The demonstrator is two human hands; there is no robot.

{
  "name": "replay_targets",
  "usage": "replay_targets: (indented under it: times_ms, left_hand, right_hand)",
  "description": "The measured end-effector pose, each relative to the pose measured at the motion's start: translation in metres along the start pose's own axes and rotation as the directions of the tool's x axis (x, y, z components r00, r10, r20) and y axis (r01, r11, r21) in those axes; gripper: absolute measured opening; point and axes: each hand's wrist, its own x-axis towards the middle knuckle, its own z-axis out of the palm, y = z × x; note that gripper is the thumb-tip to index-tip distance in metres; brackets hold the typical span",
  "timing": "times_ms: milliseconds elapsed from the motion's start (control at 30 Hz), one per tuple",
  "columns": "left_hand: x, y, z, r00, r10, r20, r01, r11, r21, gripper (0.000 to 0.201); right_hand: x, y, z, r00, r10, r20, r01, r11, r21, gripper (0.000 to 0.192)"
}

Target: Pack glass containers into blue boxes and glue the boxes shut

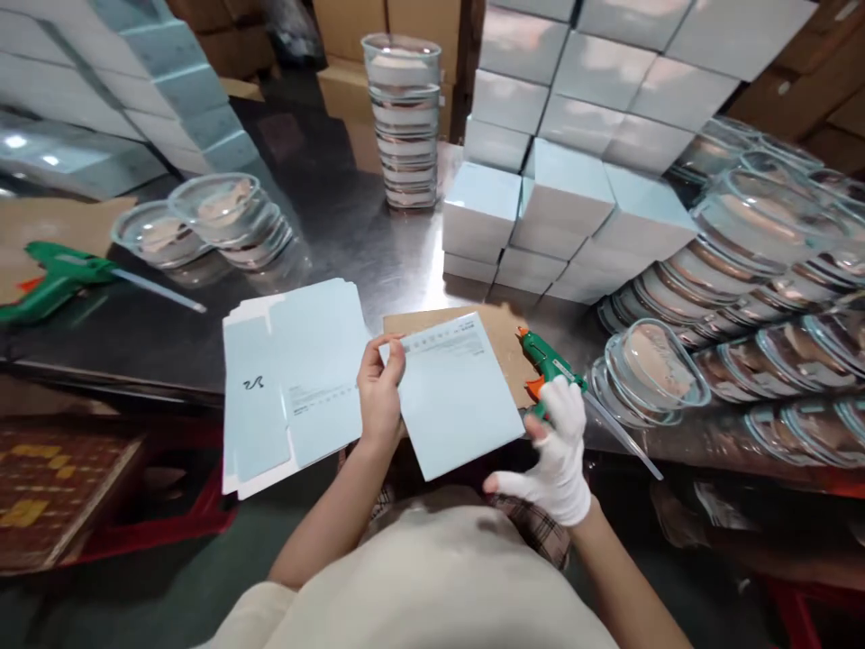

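Note:
My bare left hand (pixel 382 388) pinches the upper left corner of a pale blue carton (pixel 459 397), which lies tilted in front of my body with printed text along its top edge. Whether the carton is flat or folded up, I cannot tell. My right hand (pixel 558 455), in a white glove with bare fingertips, has its thumb and fingers spread apart. Its upper fingers overlap the handle of a green glue gun (pixel 550 361) with an orange trigger; contact is unclear. Beneath the carton and the gun's nozzle is a brown cardboard sheet (pixel 506 329). Left of my left hand lies a stack of flat carton blanks (pixel 317 338).
A second green glue gun (pixel 58 275) rests at the far left. Clear round containers (pixel 405 126) stand in a tall stack behind, with more containers (pixel 655 365) at the right. White-blue boxes (pixel 479 203) are piled at the back of the dark metal table (pixel 324 180).

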Motion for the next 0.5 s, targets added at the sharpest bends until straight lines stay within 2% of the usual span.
replay_targets:
  times_ms: [33,67,100,133,167,233,267,300,333,367,400,433,500]
  left_hand:
    - [0.005,0.004,0.002,0.998,-0.057,-0.008,0.056,0.997,-0.045,0.049]
    - [0.009,0.009,0.003,0.994,-0.104,0.023,0.105,0.992,-0.076,0.055]
    - [0.013,0.015,0.004,0.988,-0.140,0.069,0.146,0.985,-0.096,0.063]
    - [0.016,0.020,0.003,0.980,-0.163,0.112,0.175,0.978,-0.111,0.074]
    - [0.018,0.025,0.002,0.977,-0.163,0.138,0.180,0.976,-0.120,0.085]
    - [0.017,0.032,-0.005,0.990,-0.075,0.121,0.088,0.991,-0.104,0.100]
    - [0.014,0.034,-0.009,0.995,0.004,0.097,0.004,0.997,-0.073,0.105]
    - [0.010,0.035,-0.014,0.993,0.085,0.083,-0.082,0.996,-0.030,0.109]
    - [0.004,0.034,-0.019,0.985,0.151,0.087,-0.153,0.988,0.016,0.113]
    - [-0.001,0.034,-0.025,0.975,0.198,0.103,-0.204,0.977,0.059,0.115]
    - [-0.007,0.034,-0.031,0.966,0.229,0.121,-0.241,0.965,0.101,0.115]
    - [-0.012,0.035,-0.039,0.957,0.257,0.133,-0.275,0.950,0.145,0.113]
    - [-0.018,0.041,-0.060,0.933,0.340,0.120,-0.360,0.893,0.270,0.105]
  right_hand:
    - [0.000,-0.003,0.001,0.991,-0.070,0.118,0.079,0.994,-0.079,0.057]
    - [0.002,-0.006,0.002,0.960,-0.147,0.237,0.181,0.975,-0.129,0.039]
    - [0.009,-0.008,0.002,0.918,-0.230,0.323,0.292,0.944,-0.156,0.028]
    - [0.020,-0.009,0.002,0.877,-0.321,0.359,0.402,0.897,-0.181,0.028]
    - [0.037,-0.009,0.000,0.841,-0.418,0.343,0.505,0.835,-0.220,0.032]
    - [0.085,-0.010,-0.003,0.778,-0.597,0.195,0.623,0.695,-0.360,0.037]
    - [0.115,-0.011,-0.004,0.749,-0.653,0.112,0.626,0.642,-0.444,0.039]
    - [0.149,-0.014,-0.004,0.740,-0.671,0.046,0.594,0.619,-0.514,0.041]
    - [0.184,-0.017,-0.002,0.754,-0.657,0.025,0.551,0.611,-0.569,0.045]
    - [0.220,-0.021,0.001,0.810,-0.586,0.024,0.475,0.632,-0.612,0.050]
    - [0.254,-0.025,0.006,0.888,-0.457,0.050,0.376,0.659,-0.652,0.060]
    - [0.285,-0.029,0.012,0.938,-0.340,0.069,0.294,0.674,-0.678,0.067]
    - [0.334,-0.033,0.027,0.980,-0.160,0.119,0.196,0.662,-0.723,0.070]
